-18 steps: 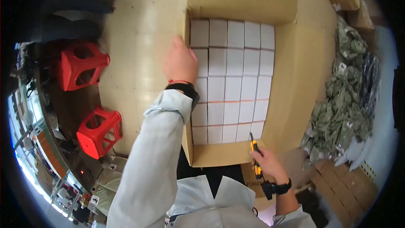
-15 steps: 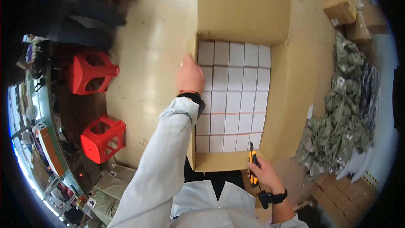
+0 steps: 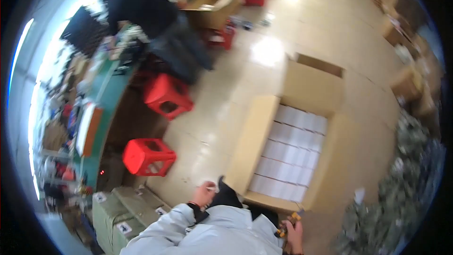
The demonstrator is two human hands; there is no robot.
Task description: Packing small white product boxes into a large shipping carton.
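My right hand [image 3: 294, 237] is closed round a yellow and black utility knife [image 3: 296, 216] at the near right, just off the near edge of a large open cardboard box [image 3: 257, 134]. Inside the box, small white boxes [image 3: 289, 148] stand packed in tight rows. To the left of the box, my left hand [image 3: 203, 194] is held low by my leg, its fingers curled. A small whitish bit shows at these fingers, too blurred to name. The left hand is apart from the box, whose flaps are folded outward.
Two red plastic stools [image 3: 149, 157] stand on the left beside a green-topped workbench [image 3: 106, 89]. A person in dark clothes [image 3: 146, 7] bends over the bench near another open carton [image 3: 214, 16]. Olive wrapped bundles [image 3: 106, 215] lie near left; grey-green bags [image 3: 384, 217] pile at right.
My left hand has let go of the box's left wall and drawn back toward me. The box's left flap now stands outward. My view has swung left, and the right hand keeps the knife.
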